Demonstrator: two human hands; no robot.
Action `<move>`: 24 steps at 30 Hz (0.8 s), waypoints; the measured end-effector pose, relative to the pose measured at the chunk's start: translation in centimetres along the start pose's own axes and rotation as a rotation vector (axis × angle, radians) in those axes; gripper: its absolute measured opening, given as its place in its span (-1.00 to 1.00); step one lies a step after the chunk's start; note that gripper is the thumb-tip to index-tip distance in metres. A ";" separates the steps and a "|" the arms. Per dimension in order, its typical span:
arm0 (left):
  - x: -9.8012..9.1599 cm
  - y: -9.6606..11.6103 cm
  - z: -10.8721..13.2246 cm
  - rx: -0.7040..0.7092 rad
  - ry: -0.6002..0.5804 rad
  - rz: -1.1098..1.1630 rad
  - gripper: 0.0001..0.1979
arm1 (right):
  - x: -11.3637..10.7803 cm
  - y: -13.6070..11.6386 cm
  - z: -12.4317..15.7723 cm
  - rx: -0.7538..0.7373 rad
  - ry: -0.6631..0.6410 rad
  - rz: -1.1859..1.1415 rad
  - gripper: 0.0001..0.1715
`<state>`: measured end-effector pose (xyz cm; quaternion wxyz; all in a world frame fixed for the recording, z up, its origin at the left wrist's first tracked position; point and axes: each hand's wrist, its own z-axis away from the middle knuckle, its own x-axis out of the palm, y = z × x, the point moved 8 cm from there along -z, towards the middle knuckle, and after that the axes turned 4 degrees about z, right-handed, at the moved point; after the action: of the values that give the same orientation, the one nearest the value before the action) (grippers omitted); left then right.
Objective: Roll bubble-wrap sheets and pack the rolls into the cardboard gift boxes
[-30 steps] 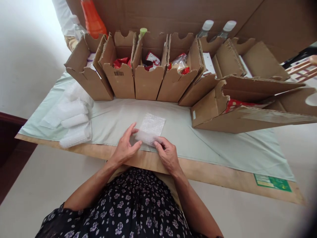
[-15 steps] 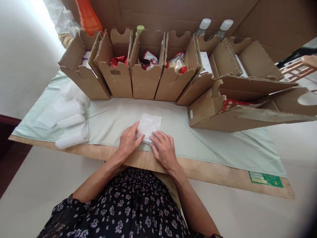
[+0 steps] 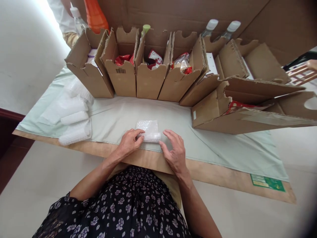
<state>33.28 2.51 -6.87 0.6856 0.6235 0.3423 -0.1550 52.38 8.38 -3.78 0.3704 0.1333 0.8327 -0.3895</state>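
Observation:
A small sheet of bubble wrap (image 3: 149, 126) lies on the pale green cloth in front of me, its near edge rolled into a thick tube. My left hand (image 3: 129, 141) grips the tube's left end between thumb and fingers. At the right end, my right hand (image 3: 175, 149) is held with thumb and fingers apart, the thumb tip close to the tube; whether it touches cannot be made out. Whatever may be inside the roll is hidden.
A pile of bubble wrap pieces (image 3: 75, 115) lies at the left. Cardboard boxes (image 3: 122, 82) holding packets stand along the back, and a long open carton (image 3: 218, 122) sits at the right. Behind them are clear bottles (image 3: 210, 27) and an orange object (image 3: 96, 16).
The near edge of the bubble wrap has been rolled further, leaving less flat sheet. My right hand has let go and moved right, its fingers spreading. The left hand stays at the left end.

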 end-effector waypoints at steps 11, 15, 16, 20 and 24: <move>-1.4 2.8 1.9 0.351 0.171 -0.195 -0.69 | 3.7 -0.5 -1.0 -0.217 -0.217 0.145 -0.70; -0.8 2.4 2.0 0.342 0.043 -0.136 -0.79 | 3.1 -0.3 -0.8 -0.156 -0.259 0.042 -0.71; -0.5 1.9 1.4 0.296 0.017 -0.126 -0.79 | 2.8 -0.3 -0.7 -0.129 -0.252 0.050 -0.69; 0.1 0.6 -1.3 0.178 0.005 -0.200 -0.78 | 2.2 -0.6 -1.0 -0.120 -0.177 0.202 -0.62; -1.5 0.6 -1.3 0.105 0.184 -0.127 -0.73 | 3.9 -0.8 -1.4 -0.190 -0.266 0.242 -0.66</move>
<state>32.24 3.57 -5.45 0.6067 0.6471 0.4340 -0.1578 48.57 8.63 -5.53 0.5320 0.1440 0.7874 -0.2761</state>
